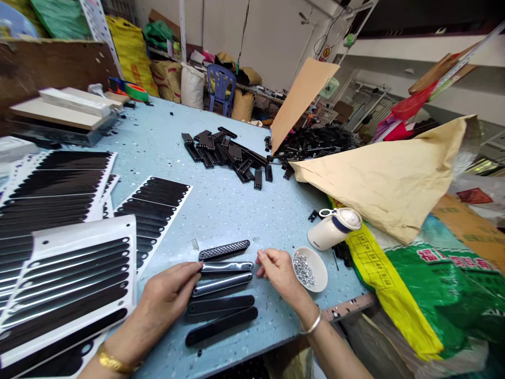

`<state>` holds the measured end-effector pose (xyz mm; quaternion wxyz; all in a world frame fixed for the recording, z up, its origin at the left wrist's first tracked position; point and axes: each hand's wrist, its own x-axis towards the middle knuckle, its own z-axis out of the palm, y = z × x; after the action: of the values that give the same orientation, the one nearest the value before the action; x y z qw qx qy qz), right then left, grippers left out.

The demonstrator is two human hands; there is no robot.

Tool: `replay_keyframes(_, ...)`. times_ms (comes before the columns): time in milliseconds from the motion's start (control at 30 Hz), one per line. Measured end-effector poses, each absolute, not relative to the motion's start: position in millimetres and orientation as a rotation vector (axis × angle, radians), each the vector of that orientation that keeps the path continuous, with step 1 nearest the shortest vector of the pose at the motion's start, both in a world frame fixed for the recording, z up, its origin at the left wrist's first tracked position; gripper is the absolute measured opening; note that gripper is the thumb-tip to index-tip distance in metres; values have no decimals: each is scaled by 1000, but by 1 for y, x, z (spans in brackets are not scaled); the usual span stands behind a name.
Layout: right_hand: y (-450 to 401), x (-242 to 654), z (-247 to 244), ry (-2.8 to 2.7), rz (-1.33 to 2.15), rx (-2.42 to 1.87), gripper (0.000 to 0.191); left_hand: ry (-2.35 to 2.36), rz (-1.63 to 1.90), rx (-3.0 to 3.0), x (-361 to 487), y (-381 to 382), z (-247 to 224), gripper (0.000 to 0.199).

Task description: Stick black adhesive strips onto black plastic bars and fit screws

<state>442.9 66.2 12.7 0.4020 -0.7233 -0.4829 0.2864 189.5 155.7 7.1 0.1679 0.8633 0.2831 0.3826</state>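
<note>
Several slim black bars lie in a column on the blue speckled table. The top one is a textured bar [224, 250]; below it is a glossy bar [228, 267], then another shiny bar [223, 285] and two matte ones, the lowest a black bar [221, 326]. My left hand [168, 295] has its fingertips at the left end of the glossy bar, thumb and fingers close together. My right hand [278, 268] is curled just right of the bars, its fingers bent together; anything between them is too small to make out. Beside it sits a white bowl [321, 273] of small silvery pieces.
Sheets of black strips [82, 279] cover the left side. Farther back lies a pile of black parts [229, 152]. A white bottle [329, 231] stands behind the bowl, near brown paper [386, 173] and a green and yellow sack [430, 295] on the right.
</note>
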Motion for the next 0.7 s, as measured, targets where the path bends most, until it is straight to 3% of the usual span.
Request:
replay_keyframes(167, 38, 438, 15, -1266, 698, -1693, 15, 754, 1125, 2538, 190, 142, 27, 13)
replay_keyframes(367, 36, 425, -3, -1399, 566, -1572, 22, 694, 864, 2671, 196, 136, 26, 21)
replay_keyframes(700, 32, 414, -12, -1263, 477, -1479, 10, 691, 776, 2602, 194, 135, 18, 28)
